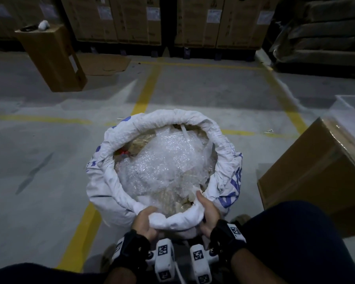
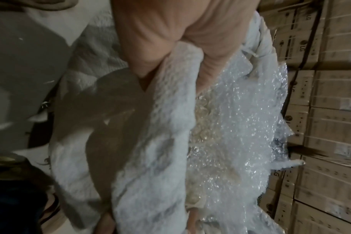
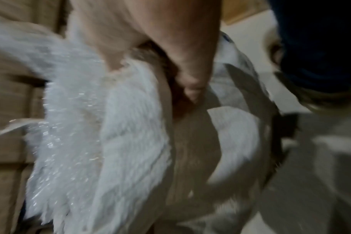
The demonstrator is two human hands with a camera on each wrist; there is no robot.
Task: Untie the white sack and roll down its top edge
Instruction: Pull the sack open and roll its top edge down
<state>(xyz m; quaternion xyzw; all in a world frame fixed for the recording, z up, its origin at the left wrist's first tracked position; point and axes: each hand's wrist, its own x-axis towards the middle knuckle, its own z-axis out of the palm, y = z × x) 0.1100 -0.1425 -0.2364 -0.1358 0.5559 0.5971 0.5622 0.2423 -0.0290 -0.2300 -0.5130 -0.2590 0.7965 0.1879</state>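
Hands, two: left hand (image 1: 145, 221) and right hand (image 1: 207, 214) curl fingers around one sack's (image 1: 103, 193) rolled rim.

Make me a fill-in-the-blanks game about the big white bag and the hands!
1. Both hands hold the near part of the white sack's rolled ____.
2. The shiny stuff on top inside the sack is bubble ____.
3. The lines painted on the floor are ____.
4. The left hand and the right hand each wear a black strap on the ____.

Missing words: rim; wrap; yellow; wrist
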